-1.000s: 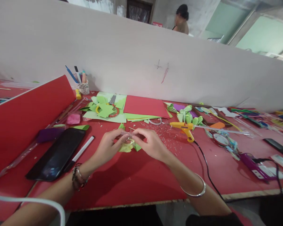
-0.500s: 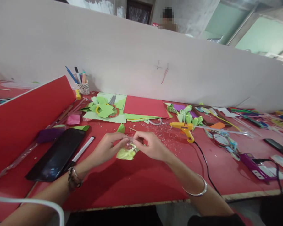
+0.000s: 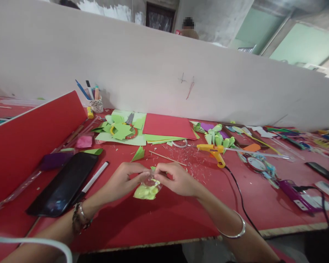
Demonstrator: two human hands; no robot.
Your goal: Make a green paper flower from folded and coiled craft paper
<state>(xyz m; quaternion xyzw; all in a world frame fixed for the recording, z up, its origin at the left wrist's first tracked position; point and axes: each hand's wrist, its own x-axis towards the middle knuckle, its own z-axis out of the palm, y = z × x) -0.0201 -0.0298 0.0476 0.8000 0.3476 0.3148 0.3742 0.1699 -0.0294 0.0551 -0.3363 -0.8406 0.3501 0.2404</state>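
black phone [image 3: 63, 184] | marker [image 3: 95, 177] beside it | patterned cup [image 3: 95, 106] holding pens [image 3: 83, 90]

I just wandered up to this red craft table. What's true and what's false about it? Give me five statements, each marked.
1. The left hand and right hand pinch a flimsy, clear and yellow-green piece. True.
2. The yellow plastic glue gun lies left of both hands. False: it lies to their right.
3. Metal scissors with red-and-yellow handles lie among cut green paper. True.
4. The flat, black, rectangular device stands upright in a cup. False: it lies flat beside a slim white marker.
5. A thin, pale, straight stick lies beyond the hands. True.
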